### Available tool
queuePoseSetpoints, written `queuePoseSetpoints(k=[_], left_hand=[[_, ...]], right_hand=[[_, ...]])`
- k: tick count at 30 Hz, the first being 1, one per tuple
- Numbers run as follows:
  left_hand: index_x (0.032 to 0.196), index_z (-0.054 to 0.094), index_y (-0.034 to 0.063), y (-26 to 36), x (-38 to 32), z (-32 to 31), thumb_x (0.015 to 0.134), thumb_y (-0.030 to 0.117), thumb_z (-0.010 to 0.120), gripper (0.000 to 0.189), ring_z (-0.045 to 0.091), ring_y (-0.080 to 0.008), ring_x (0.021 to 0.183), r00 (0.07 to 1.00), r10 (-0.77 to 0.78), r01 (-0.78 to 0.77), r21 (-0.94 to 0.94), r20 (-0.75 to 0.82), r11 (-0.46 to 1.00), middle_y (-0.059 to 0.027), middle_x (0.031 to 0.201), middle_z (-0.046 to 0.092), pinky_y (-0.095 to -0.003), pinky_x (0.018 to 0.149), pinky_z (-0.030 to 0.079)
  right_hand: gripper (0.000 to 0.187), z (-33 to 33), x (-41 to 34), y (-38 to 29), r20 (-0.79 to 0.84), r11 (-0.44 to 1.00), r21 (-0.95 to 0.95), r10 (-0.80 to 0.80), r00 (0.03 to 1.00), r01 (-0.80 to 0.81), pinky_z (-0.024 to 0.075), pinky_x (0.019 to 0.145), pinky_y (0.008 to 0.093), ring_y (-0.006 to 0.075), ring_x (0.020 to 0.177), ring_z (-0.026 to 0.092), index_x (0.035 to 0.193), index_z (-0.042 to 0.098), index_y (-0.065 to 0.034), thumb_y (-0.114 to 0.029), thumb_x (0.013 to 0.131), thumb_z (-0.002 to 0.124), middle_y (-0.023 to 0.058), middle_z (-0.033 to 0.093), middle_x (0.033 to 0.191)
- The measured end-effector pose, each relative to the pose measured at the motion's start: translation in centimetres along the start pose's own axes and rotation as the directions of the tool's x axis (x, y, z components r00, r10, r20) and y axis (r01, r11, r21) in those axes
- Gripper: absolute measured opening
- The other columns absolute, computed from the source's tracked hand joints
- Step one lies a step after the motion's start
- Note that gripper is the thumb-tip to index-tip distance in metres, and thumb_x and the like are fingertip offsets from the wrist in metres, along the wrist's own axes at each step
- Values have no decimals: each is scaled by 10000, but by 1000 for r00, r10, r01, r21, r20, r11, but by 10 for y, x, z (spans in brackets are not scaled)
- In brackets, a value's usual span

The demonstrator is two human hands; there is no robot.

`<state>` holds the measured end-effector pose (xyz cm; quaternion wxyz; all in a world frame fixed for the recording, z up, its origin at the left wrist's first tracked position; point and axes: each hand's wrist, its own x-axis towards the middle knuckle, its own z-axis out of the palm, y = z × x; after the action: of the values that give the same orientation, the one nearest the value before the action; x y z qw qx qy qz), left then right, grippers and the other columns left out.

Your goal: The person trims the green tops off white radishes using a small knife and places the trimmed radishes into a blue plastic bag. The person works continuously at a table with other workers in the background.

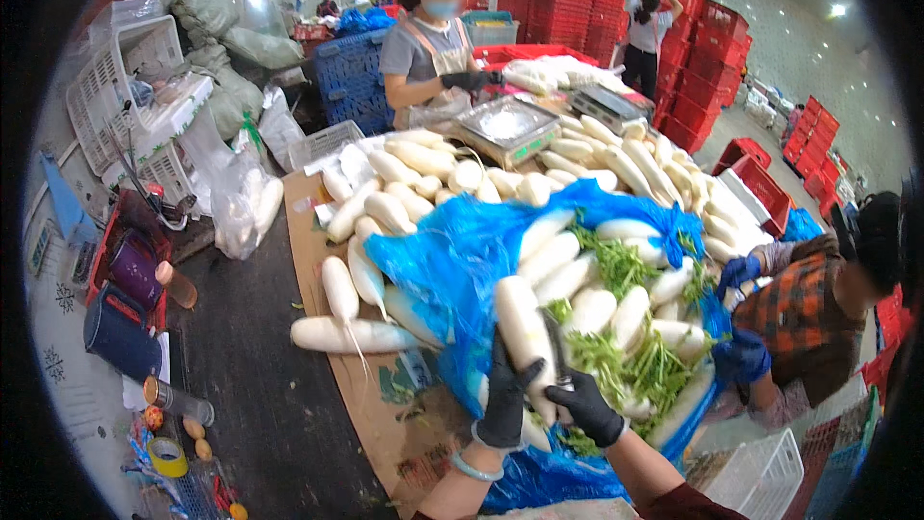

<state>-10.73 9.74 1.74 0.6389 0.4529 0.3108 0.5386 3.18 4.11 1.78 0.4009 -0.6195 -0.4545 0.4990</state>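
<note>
A white daikon radish stands at a slant before me, its lower end towards my body. Black-gloved, my left hand grips it along its left side. My right hand, gloved in black too, closes around a dark-bladed knife beside the radish's lower part. Whether the blade touches the radish, I cannot tell. Beneath both hands spreads an open blue plastic bag, holding several daikons and cut green leaf tops. Left of the bag, a long daikon lies across the edge of the cardboard sheet.
More daikons are heaped behind the bag, near a weighing scale. Across the table stands a masked person; another person with blue gloves works close on my right. A white crate stands at lower right, a tape roll at lower left.
</note>
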Motion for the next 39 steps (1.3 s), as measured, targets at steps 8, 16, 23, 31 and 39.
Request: queuePoseSetpoints(k=[8,16,23,31,39], left_hand=[[1291,463,49,-22,7,-49,824,251,666,548,486,-328,1159,949,142,-277,532,280,800,-177,1250,516,-433,947,404],[1327,413,55,-47,-32,-65,809,308,629,616,278,-393,1304,943,72,-333,920,325,207,-212,1395,333,-503,1051,270],[1245,491,-24,-63,-66,-53,870,228,552,456,249,-422,1316,921,253,-337,932,297,133,-220,1411,324,-504,1080,201],[1357,338,22,-69,-173,-8,725,124,691,731,240,-354,1342,988,82,-154,855,131,495,-204,1437,265,-431,1077,249],[1062,578,12,-66,-177,-47,758,161,621,340,532,-369,987,954,-178,-195,952,239,237,-202,1050,562,-444,865,426]], right_hand=[[395,-24,155,-90,-148,943,302,-96,984,137,433,510,256,138,628,584,1087,581,-10,-299,826,649,82,641,835],[356,22,91,-56,33,949,239,-220,975,206,468,597,237,114,723,604,1121,617,-35,-285,871,584,52,661,982],[296,10,-91,91,-286,943,-294,66,956,-153,487,773,364,314,888,633,1065,637,-66,-192,800,670,186,649,979],[349,-2,-116,133,-168,936,-351,-99,981,34,491,747,395,359,872,616,1060,626,-59,-205,746,669,214,635,950],[421,-28,-58,102,263,888,-452,47,964,80,490,690,426,356,771,632,939,633,-21,-311,650,733,209,649,844]])
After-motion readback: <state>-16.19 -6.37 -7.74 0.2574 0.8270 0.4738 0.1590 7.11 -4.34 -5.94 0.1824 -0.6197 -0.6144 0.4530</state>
